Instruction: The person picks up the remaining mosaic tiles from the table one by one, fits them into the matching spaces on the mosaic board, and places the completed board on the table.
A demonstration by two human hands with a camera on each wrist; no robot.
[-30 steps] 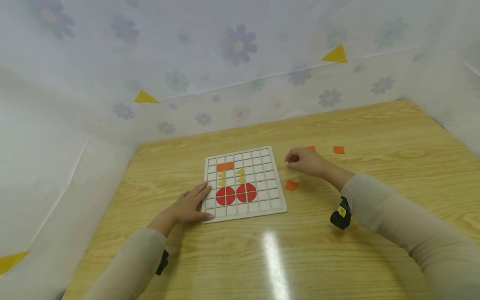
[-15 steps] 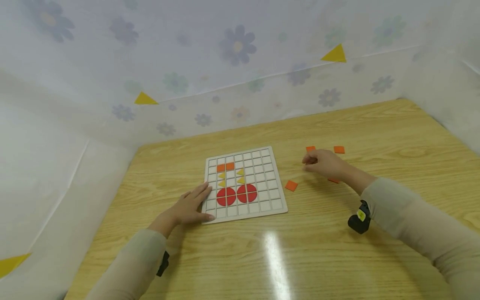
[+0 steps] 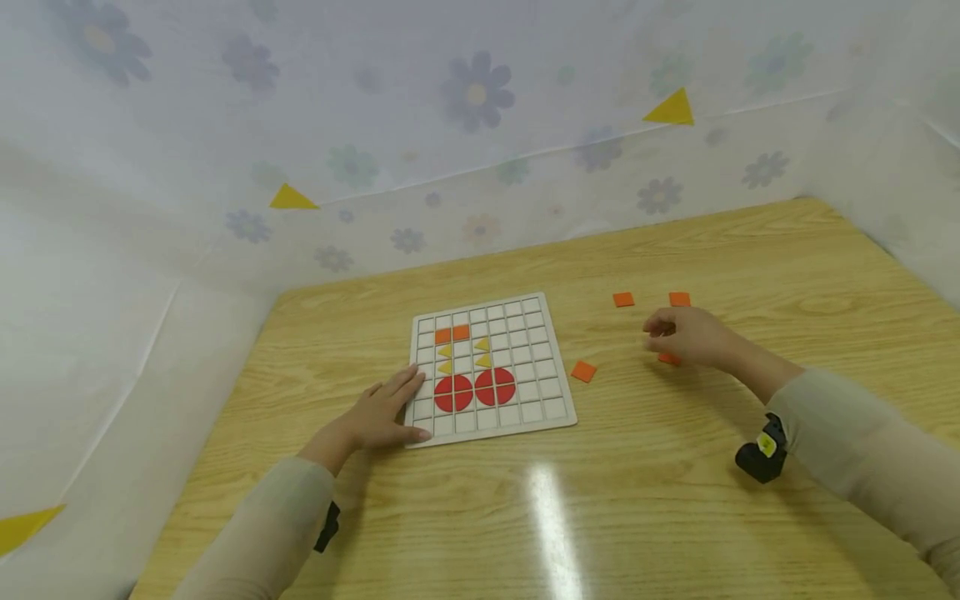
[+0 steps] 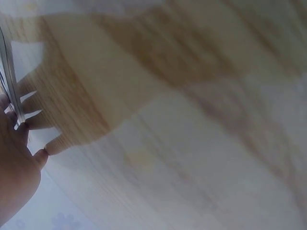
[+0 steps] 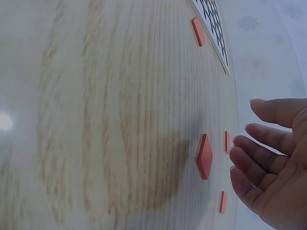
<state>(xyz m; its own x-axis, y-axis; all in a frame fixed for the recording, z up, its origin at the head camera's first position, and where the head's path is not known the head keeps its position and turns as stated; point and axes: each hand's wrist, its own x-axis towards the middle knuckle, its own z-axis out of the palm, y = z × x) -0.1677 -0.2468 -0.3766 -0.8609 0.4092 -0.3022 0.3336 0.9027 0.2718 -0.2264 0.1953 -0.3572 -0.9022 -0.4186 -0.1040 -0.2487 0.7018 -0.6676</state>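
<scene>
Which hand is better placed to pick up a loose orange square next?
Probably the right hand: it's empty, near the loose orange squares, while the left hand rests on the board.

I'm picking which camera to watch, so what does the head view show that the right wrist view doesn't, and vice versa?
Only head: red circles and yellow triangles on the board, and the left hand on its edge. Only right wrist: the palm side of the right hand, no tile visible in it. Both: that hand, the table, part of the board, four loose orange tiles.
</scene>
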